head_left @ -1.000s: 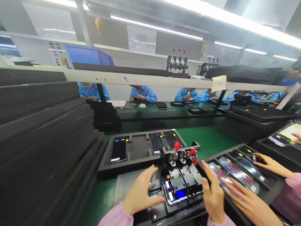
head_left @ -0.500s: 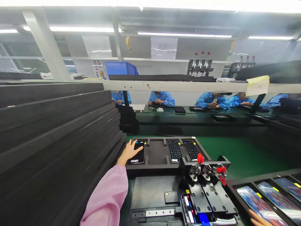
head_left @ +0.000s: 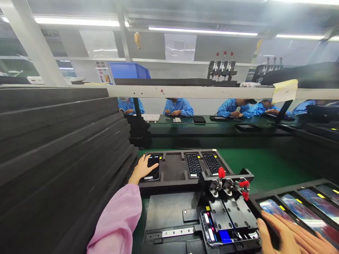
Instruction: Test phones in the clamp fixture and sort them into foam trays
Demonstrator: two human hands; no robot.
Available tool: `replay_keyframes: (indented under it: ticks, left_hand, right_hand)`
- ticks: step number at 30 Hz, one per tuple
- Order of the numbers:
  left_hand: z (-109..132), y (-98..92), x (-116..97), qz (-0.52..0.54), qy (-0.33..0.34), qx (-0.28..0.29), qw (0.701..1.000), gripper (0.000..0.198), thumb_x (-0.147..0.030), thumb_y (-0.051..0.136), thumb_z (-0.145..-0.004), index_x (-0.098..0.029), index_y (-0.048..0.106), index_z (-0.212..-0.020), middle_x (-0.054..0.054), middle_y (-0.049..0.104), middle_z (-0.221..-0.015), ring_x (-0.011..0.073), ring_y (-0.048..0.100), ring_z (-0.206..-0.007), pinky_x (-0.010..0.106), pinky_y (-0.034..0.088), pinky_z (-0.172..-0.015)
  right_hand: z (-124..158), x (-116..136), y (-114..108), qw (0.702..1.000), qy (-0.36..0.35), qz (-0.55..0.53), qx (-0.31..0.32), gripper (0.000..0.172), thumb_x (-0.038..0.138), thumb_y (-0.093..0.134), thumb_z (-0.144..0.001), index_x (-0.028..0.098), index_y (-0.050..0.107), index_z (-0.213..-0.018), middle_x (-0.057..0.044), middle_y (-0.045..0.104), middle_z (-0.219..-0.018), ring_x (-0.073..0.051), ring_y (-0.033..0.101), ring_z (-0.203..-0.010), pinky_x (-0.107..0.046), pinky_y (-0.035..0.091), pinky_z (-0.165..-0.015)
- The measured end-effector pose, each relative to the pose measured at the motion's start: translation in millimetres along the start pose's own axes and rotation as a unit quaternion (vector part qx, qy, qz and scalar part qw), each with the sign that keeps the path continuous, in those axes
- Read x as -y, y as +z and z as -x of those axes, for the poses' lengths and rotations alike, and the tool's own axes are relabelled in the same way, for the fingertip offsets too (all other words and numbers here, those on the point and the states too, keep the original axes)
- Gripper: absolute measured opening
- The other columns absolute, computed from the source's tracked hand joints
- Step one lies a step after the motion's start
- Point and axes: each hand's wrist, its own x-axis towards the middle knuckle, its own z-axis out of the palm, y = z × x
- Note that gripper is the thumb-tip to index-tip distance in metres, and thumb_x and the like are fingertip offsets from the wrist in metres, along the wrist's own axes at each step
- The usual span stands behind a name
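Hiding one phone (head_left: pixel 156 173) (partly) is the left hand (head_left: pixel 141 169).

A glossy green workbench (head_left: pixel 267 158) carried a shallow black foam tray with compartments (head_left: pixel 169 184). Just in front of that stood a black metal fixture with red-handled toggle clamps (head_left: pixel 233 213); a second compartmented black foam tray (head_left: pixel 255 202) lay at an angle to the right. Across the way, a dark green bench (head_left: pixel 165 129) held a flat white box (head_left: pixel 151 118), a small pale sheet (head_left: pixel 177 120) and black rectangular trays (head_left: pixel 199 119). On a white metal shelf (head_left: pixel 185 92) above lay a long black slab (head_left: pixel 172 82), with a black stand with three red-tipped levers (head_left: pixel 221 67) near its right end.
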Motion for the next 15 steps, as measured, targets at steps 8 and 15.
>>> replay_keyframes:
  ticks: [8, 15]
  left_hand:
    - [33, -8.3, -27, 0.014, 0.005, 0.03, 0.999, 0.092, -0.071, 0.043, -0.073, -0.017, 0.016, -0.142, 0.023, 0.007, -0.149, 0.0419, 0.012, -0.134, 0.063, 0.017, -0.099]
    - [125, -19.8, -91, 0.075, 0.171, 0.037, 0.982, 0.063, -0.058, 0.046, -0.081, -0.024, 0.035, -0.133, 0.005, 0.041, -0.139, 0.0211, 0.037, -0.128, 0.034, 0.028, -0.106]
  right_hand:
    - [-26, -1, 21, 0.997, -0.045, -0.006, 0.062, 0.03, 0.048, 0.059, -0.072, 0.033, 0.055, -0.098, -0.008, 0.062, -0.094, -0.03, 0.061, -0.082, -0.049, 0.052, -0.073]
    - [-39, -5, 32, 0.992, -0.038, -0.014, 0.117, 0.026, 0.045, 0.06, -0.074, 0.028, 0.053, -0.092, -0.008, 0.064, -0.085, -0.027, 0.063, -0.071, -0.043, 0.054, -0.064]
